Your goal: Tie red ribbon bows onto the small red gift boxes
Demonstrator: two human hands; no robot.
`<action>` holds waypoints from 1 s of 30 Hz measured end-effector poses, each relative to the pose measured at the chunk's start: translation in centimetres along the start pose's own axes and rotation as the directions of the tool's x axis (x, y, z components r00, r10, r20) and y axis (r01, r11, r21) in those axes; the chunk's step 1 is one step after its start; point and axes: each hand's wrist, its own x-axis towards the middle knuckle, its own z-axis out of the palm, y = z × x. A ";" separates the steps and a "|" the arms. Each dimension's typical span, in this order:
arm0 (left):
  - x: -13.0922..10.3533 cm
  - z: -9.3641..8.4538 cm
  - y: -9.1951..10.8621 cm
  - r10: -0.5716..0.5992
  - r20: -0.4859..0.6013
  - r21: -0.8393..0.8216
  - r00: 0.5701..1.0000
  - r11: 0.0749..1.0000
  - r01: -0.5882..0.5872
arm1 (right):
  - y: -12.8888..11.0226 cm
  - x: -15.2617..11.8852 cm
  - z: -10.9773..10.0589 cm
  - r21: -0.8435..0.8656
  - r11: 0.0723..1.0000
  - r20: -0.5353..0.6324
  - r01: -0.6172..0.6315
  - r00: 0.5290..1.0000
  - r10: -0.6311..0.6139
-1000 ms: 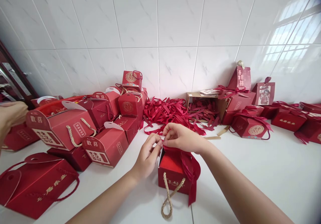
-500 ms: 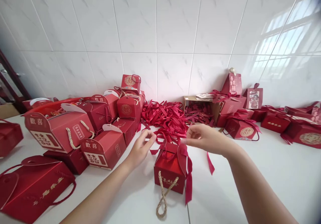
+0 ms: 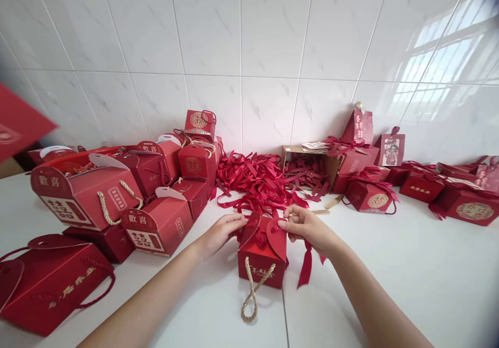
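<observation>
A small red gift box (image 3: 262, 265) with gold lettering stands upright in front of me, its top flaps folded inward. Twisted rope (image 3: 250, 306) loops from its front onto the table. Red ribbon (image 3: 305, 267) runs through the top and trails down on the right. My right hand (image 3: 310, 229) is closed on this ribbon by the right flap, thumb touching the flap edge. On the left side of the top, my left hand (image 3: 221, 234) pinches the ribbon's other part, mostly hidden by the fingers.
Behind the box lies a heap of loose red ribbons (image 3: 257, 179), beside an open cardboard box (image 3: 288, 155) of dark red strips. Red gift boxes (image 3: 156, 228) are stacked left; more tied boxes (image 3: 372, 198) line the right. A blurred red object (image 3: 23, 121) shows at the left edge. Tiled wall behind.
My left hand has moved in to the box's top left. The ribbon that hung along the box's right side is now out under my right hand. A blurred red object has appeared at far left.
</observation>
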 end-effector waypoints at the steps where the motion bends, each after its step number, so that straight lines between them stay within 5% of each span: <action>1: 0.2 -0.3 -0.2 0.001 -0.013 -0.029 1.000 1.000 -0.001 | 0.1 0.0 -0.2 0.050 0.999 0.014 0.015 1.000 -0.016; 11: 1.9 -3.1 -0.9 0.007 -0.089 -0.129 0.996 0.991 -0.018 | 0.0 -0.4 -3.5 0.279 0.957 0.005 0.076 0.997 -0.081; 21: 1.8 -2.5 -2.0 0.075 -0.181 0.086 0.981 0.994 -0.060 | 1.7 -0.1 -3.5 -0.054 0.989 0.168 -0.135 0.975 0.143; 30: 1.0 -1.8 -1.3 0.133 -0.217 0.197 0.967 0.976 -0.090 | 3.1 0.6 -2.9 -0.143 0.988 0.038 -0.063 0.997 0.069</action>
